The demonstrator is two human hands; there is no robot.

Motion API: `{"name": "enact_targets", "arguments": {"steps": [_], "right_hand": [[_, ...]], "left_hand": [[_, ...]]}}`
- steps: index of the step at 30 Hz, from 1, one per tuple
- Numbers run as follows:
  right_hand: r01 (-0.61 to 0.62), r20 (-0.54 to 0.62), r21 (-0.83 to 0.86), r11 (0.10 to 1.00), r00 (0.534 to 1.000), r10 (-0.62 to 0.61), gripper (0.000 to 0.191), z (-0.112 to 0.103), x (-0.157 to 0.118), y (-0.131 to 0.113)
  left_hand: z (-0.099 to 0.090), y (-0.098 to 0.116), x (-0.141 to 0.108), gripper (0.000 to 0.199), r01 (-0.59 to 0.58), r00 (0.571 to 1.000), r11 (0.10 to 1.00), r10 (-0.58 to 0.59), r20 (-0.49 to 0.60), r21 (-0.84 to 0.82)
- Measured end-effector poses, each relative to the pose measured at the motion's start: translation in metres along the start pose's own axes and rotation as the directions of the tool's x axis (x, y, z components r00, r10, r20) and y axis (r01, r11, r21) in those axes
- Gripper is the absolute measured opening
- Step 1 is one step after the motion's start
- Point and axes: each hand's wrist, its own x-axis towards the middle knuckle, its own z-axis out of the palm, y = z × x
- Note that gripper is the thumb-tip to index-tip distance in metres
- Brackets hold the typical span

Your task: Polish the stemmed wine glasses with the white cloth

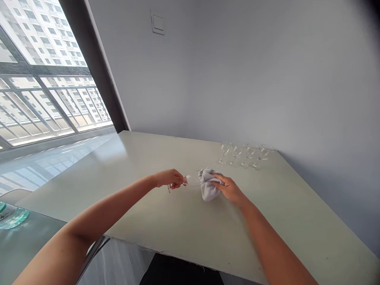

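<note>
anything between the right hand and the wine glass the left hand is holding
Yes, the grey cloth, held by the right hand, lies between it and the wine glass. Nothing else visible is in between.

Before you: a pale greenish flat table (178, 221).
Its far right: four clear stemmed glasses (253, 151), standing upright in one row.

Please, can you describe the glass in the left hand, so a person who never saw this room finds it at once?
Find the pale table beside the grey wall. There, the left hand holds a clear stemmed glass sideways, its bowl towards the grey cloth. The four other glasses stand upright in a row.
</note>
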Motion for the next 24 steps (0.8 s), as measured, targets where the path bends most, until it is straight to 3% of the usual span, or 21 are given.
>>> {"name": "enact_targets", "arguments": {"steps": [2, 3, 4, 5, 7, 9, 10, 12, 14, 16, 19, 21, 24], "right_hand": [[0.012, -0.252, -0.084, 0.996, 0.967, -0.033, 0.038, 0.000, 0.002, 0.005], [0.046, -0.322, -0.165, 0.985, 0.942, -0.098, 0.040, 0.003, 0.001, 0.004], [0.103, -0.322, -0.263, 0.959, 0.928, -0.188, 0.042, 0.009, -0.001, 0.001], [0.187, -0.251, -0.358, 0.915, 0.925, -0.287, 0.044, 0.016, -0.004, -0.003], [0.386, 0.008, -0.456, 0.802, 0.903, -0.430, 0.045, 0.032, -0.009, -0.013], [0.478, 0.170, -0.413, 0.775, 0.877, -0.450, 0.039, 0.044, -0.013, -0.020], [0.456, 0.162, -0.355, 0.816, 0.890, -0.427, 0.035, 0.047, -0.013, -0.022], [0.285, 0.043, -0.112, 0.952, 0.959, -0.282, 0.031, 0.045, -0.010, -0.021], [0.084, -0.040, 0.177, 0.981, 0.996, -0.078, 0.036, 0.037, -0.006, -0.015], [-0.056, -0.057, 0.434, 0.899, 0.994, 0.089, 0.039, 0.031, -0.002, -0.008], [-0.126, -0.054, 0.726, 0.676, 0.970, 0.239, 0.034, 0.031, 0.002, -0.004], [-0.094, -0.068, 0.829, 0.552, 0.962, 0.265, 0.031, 0.038, 0.001, -0.005], [-0.036, -0.088, 0.856, 0.516, 0.973, 0.212, 0.030, 0.054, -0.004, -0.010]], "left_hand": [[0.002, -0.005, 0.005, 0.045, 0.035, 0.990, 0.998, -0.027, -0.142, 0.055], [0.005, -0.006, 0.008, 0.045, 0.057, 0.980, 0.994, -0.038, -0.196, 0.090], [0.009, -0.007, 0.009, 0.044, 0.074, 0.972, 0.988, -0.041, -0.231, 0.135], [0.013, -0.006, 0.010, 0.041, 0.086, 0.967, 0.977, -0.035, -0.253, 0.196], [0.026, -0.001, 0.009, 0.033, 0.099, 0.956, 0.920, 0.019, -0.294, 0.380], [0.040, 0.005, 0.004, 0.028, 0.066, 0.932, 0.798, 0.166, -0.323, 0.599], [0.047, 0.007, 0.001, 0.027, 0.038, 0.912, 0.721, 0.258, -0.319, 0.692], [0.059, 0.011, -0.006, 0.026, -0.033, 0.864, 0.599, 0.420, -0.279, 0.800], [0.067, 0.011, -0.010, 0.025, -0.092, 0.822, 0.561, 0.509, -0.255, 0.823], [0.072, 0.010, -0.010, 0.026, -0.112, 0.788, 0.595, 0.541, -0.293, 0.796], [0.077, 0.008, -0.001, 0.025, -0.094, 0.746, 0.711, 0.514, -0.424, 0.697], [0.080, 0.009, 0.008, 0.023, -0.085, 0.704, 0.770, 0.496, -0.509, 0.632], [0.083, 0.010, 0.020, 0.023, -0.112, 0.641, 0.816, 0.495, -0.586, 0.567]]}}
